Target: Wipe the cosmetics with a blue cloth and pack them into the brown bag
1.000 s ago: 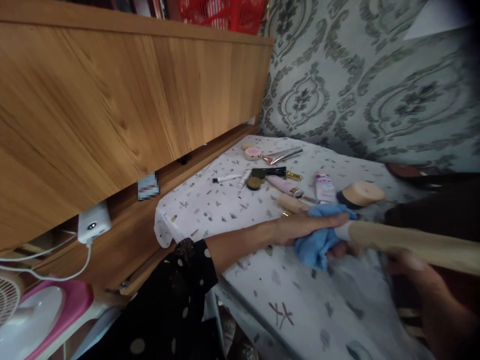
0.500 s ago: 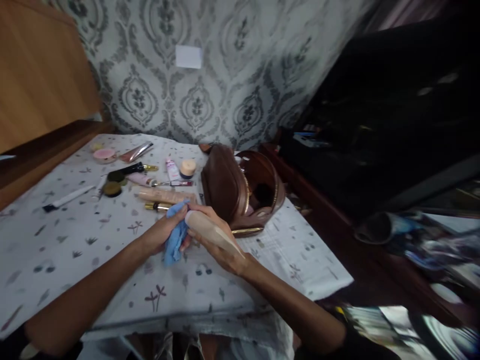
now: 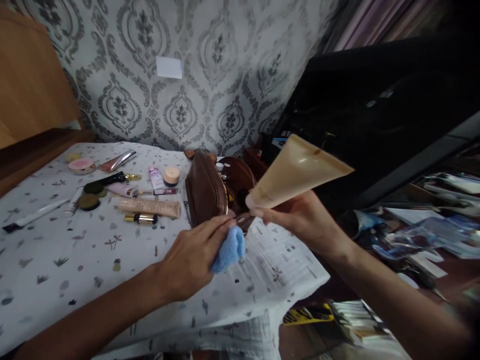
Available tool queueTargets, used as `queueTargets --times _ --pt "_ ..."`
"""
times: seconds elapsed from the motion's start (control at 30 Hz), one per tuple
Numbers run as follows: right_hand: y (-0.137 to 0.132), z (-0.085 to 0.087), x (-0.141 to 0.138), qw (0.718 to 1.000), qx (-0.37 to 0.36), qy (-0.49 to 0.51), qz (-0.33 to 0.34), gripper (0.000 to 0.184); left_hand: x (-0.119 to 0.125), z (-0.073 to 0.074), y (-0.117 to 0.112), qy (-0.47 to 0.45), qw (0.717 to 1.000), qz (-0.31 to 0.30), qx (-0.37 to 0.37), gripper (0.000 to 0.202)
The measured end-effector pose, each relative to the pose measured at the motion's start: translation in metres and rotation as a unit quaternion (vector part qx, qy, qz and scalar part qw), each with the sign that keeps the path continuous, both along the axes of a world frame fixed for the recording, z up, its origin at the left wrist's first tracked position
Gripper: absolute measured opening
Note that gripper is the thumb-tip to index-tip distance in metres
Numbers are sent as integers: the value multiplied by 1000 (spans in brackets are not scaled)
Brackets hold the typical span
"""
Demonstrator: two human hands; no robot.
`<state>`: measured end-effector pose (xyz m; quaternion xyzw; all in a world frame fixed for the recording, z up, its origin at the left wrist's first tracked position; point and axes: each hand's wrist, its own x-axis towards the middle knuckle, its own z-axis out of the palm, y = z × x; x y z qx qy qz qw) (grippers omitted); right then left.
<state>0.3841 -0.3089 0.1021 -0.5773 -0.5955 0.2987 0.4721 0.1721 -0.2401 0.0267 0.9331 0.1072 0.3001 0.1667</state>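
Observation:
My right hand [image 3: 300,217] grips a beige squeeze tube [image 3: 296,172] near its cap end, its flat crimped end pointing up and to the right. A blue cloth [image 3: 230,250] is bunched in my closed left hand [image 3: 197,255], whose fingertips reach the front edge of a brown makeup bag [image 3: 204,187]. The bag stands unzipped, with its lid [image 3: 240,172] folded back and dark contents partly hidden inside. Left of the bag lie a beige tube [image 3: 150,206] and a small black-and-gold bottle [image 3: 141,218].
Farther left on the patterned cloth [image 3: 142,270] are a cream jar [image 3: 171,176], a pink compact [image 3: 81,165], a rose metallic tube [image 3: 117,161] and a white-handled brush [image 3: 41,214]. A large black screen [image 3: 375,115] leans at the right, beside a cluttered shelf [image 3: 431,240].
My right hand has lifted the beige tube up and right, away from the cloth. My left hand has moved right to the bag's front with the blue cloth. The view has shifted right.

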Motion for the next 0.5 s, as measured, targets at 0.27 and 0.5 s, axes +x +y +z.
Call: queueTargets --times 0.27,0.5 --pt "-13 36 36 991 -92 -22 -100 46 34 -3 -6 209 970 108 66 80" --pt "-7 50 49 979 -55 -145 -130 43 29 -19 -4 203 965 60 157 70"
